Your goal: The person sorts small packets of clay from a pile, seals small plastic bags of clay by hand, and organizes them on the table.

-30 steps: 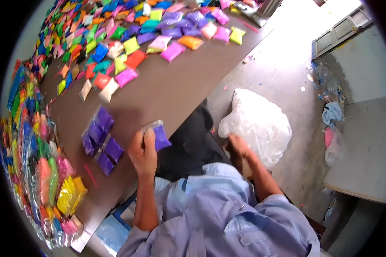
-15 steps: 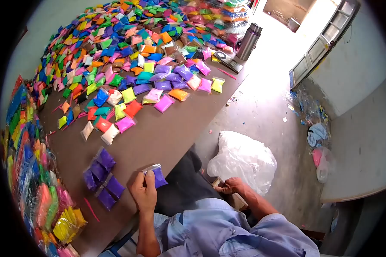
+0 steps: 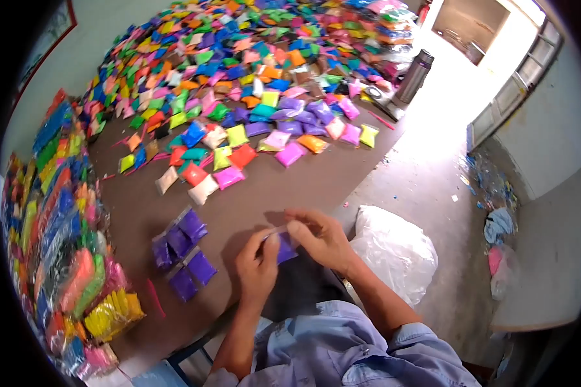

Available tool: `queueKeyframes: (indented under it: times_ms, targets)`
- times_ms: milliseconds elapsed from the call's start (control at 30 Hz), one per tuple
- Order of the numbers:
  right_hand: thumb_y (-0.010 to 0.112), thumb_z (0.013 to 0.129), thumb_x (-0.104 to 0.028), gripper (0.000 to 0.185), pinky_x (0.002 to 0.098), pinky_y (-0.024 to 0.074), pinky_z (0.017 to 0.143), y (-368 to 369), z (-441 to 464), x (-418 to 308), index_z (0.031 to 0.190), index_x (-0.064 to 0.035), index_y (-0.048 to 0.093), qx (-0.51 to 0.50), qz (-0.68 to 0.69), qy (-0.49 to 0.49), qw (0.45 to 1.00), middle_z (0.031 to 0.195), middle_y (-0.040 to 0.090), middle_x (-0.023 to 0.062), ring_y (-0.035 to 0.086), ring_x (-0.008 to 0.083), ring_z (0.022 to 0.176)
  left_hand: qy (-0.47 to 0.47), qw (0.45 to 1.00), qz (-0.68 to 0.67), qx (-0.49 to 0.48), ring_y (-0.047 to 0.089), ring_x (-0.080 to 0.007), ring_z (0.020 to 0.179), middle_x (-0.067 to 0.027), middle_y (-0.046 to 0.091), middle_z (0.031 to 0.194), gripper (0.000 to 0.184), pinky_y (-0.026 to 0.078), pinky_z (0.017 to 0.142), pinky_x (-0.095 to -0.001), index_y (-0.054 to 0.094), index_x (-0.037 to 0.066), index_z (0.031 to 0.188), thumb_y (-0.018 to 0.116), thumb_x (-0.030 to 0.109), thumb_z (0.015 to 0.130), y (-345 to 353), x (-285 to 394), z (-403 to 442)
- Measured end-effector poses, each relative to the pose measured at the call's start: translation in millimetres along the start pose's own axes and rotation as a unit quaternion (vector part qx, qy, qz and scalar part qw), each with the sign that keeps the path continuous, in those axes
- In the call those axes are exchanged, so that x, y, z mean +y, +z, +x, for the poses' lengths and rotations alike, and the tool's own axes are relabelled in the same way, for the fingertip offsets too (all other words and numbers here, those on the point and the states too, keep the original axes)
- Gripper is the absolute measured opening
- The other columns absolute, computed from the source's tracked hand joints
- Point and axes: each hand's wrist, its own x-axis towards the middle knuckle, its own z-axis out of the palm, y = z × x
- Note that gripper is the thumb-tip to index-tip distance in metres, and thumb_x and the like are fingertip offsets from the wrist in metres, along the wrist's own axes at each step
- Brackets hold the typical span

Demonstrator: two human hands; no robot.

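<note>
A small clear packet with purple filling (image 3: pixel 286 249) is held between my two hands at the table's front edge. My left hand (image 3: pixel 258 263) pinches the packet's left side between thumb and fingers. From the right, my right hand (image 3: pixel 323 240) closes thumb and fingers on its clear top edge. Just left of my hands, several more purple packets (image 3: pixel 201 267) lie grouped on the brown table (image 3: pixel 239 200). What the packet's filling is made of I cannot tell.
A large heap of colourful packets (image 3: pixel 239 71) covers the back of the table. Filled bags (image 3: pixel 77 277) line the left side. A steel flask (image 3: pixel 414 77) stands at the far right corner. A white plastic sack (image 3: pixel 394 251) rests to my right, below table level.
My right hand has come up from beside the white sack to the purple packet and grips its top edge. My left hand still holds the packet. The camera view has shifted.
</note>
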Motion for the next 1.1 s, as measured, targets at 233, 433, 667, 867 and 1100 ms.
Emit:
queueKeyframes:
  times_ms: [233, 433, 667, 867, 1100]
  targets:
    - [0.062, 0.102, -0.012, 0.017, 0.0239, 0.0452, 0.065, 12.9, 47.9, 29.3, 0.096, -0.0001, 0.072, 0.119, -0.059, -0.044, 0.990, 0.081, 0.063, -0.0031, 0.054, 0.0055, 0.075, 0.024, 0.999, -0.023, -0.038, 0.065, -0.0149, 0.075, -0.0110, 0.070, 0.085, 0.020, 0.053, 0.068, -0.0326, 0.070, 0.001, 0.104, 0.066, 0.020, 0.100, 18.9, -22.5, 44.9]
    - [0.063, 0.104, -0.014, 0.018, 0.0265, 0.0478, 0.070, 9.7, 84.2, 47.1, 0.097, 0.0007, 0.070, 0.140, -0.180, -0.105, 0.968, 0.084, 0.065, 0.0001, 0.056, 0.0075, 0.079, 0.066, 0.998, -0.019, -0.009, 0.060, -0.0370, 0.067, -0.0220, 0.061, 0.077, 0.022, 0.046, 0.060, -0.0454, 0.060, -0.001, 0.089, 0.062, 0.018, 0.100, 31.4, -43.8, 85.3]
    - [0.054, 0.110, -0.024, 0.026, 0.0252, 0.0447, 0.072, 20.3, 92.3, 73.4, 0.097, -0.0040, 0.064, 0.117, 0.049, -0.031, 0.991, 0.088, 0.056, -0.0021, 0.050, 0.0068, 0.084, 0.072, 0.996, -0.016, 0.046, 0.060, -0.0452, 0.075, -0.0236, 0.059, 0.078, 0.023, 0.046, 0.063, -0.0486, 0.057, 0.000, 0.085, 0.062, 0.017, 0.099, 28.9, -40.8, 93.8]
    - [0.051, 0.112, -0.023, 0.024, 0.0248, 0.0461, 0.072, 27.5, 89.2, 71.3, 0.101, -0.0045, 0.062, 0.181, 0.125, -0.036, 0.975, 0.091, 0.059, -0.0017, 0.053, 0.0067, 0.083, 0.014, 0.999, -0.030, 0.009, 0.060, -0.0464, 0.071, -0.0279, 0.059, 0.076, 0.039, 0.046, 0.062, -0.0513, 0.056, -0.003, 0.083, 0.070, 0.032, 0.094, 37.8, -43.7, 92.1]
    - [0.050, 0.112, -0.031, 0.030, 0.0240, 0.0485, 0.071, 15.9, 90.1, 78.2, 0.106, -0.0048, 0.064, 0.180, 0.057, -0.029, 0.982, 0.094, 0.063, 0.0003, 0.056, 0.0069, 0.082, 0.039, 0.999, -0.024, -0.002, 0.060, -0.0497, 0.072, -0.0287, 0.060, 0.074, 0.038, 0.043, 0.063, -0.0552, 0.053, -0.004, 0.083, 0.064, 0.030, 0.096, 49.7, -56.8, 90.0]
